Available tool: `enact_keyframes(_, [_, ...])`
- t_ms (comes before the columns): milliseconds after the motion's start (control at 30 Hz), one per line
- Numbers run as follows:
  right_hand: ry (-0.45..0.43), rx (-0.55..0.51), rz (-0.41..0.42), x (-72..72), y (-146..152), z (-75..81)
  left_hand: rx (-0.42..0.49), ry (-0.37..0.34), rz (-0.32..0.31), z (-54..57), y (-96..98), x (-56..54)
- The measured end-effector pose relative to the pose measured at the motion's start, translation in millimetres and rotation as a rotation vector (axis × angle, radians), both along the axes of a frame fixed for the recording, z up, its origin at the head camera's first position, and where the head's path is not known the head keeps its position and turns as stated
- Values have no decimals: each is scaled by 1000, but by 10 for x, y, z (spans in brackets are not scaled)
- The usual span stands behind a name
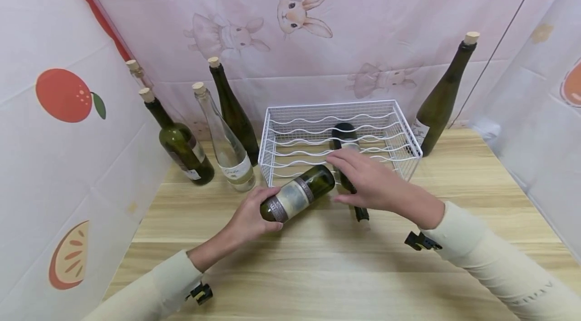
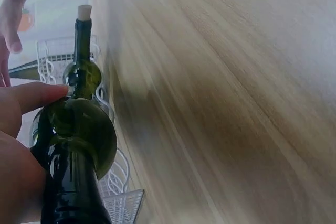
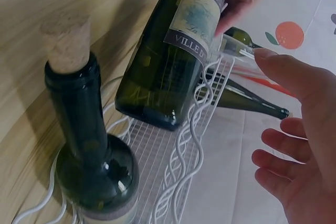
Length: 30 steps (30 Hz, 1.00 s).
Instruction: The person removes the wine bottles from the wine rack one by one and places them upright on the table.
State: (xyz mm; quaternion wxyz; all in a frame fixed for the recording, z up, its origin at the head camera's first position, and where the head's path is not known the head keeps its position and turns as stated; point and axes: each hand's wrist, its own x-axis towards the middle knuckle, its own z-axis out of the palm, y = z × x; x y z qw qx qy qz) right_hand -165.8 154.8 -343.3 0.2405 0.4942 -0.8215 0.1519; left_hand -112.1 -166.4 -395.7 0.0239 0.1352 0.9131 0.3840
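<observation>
My left hand (image 1: 249, 217) grips a green wine bottle (image 1: 297, 197) with a cream and dark-banded label. The bottle is tilted in front of the white wire wine rack (image 1: 265, 134), its base up toward the right and its neck hidden under the hand in the head view. A second corked green bottle (image 1: 345, 131) lies in the rack, neck pointing toward me. Over that bottle hovers my right hand (image 1: 369, 179), fingers apart and loosely bent; the right wrist view shows nothing in its grasp. Its cork (image 3: 65, 43) appears close up there.
Left of the rack stand a green bottle (image 1: 183, 152), a clear bottle (image 1: 227, 147), a darker slim bottle (image 1: 236, 119) and, behind, another clear corked one (image 1: 136, 69). A tall green bottle (image 1: 438, 101) stands right of the rack. Printed cloth walls surround the wooden table (image 1: 317, 270).
</observation>
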Motion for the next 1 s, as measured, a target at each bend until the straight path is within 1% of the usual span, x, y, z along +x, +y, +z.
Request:
enact_keyframes(200, [-97,58,-31,25,-109,-1,-49,63,-46,3,-5,25])
enact_keyframes(300, [-126,97,-42,33,-172,0,-80,126,-72,2,-17,36])
enact_keyframes(400, [-148,137,-43,46,-233,-9,-123,210,-108,-5,-34,47])
enact_keyframes(500, [-145,174,-38,56,-288,-35,-155,278,-146,-9,-47,51])
enact_keyframes(667, [-100,194,-8,57,-390,-112,-185,366,-191,-21,-64,50])
enact_keyframes(767, [-90,195,-1,53,-439,-162,-206,401,-217,-27,-70,56])
enact_keyframes(1000, [-100,199,-16,58,-524,-232,-264,459,-272,-4,-78,107])
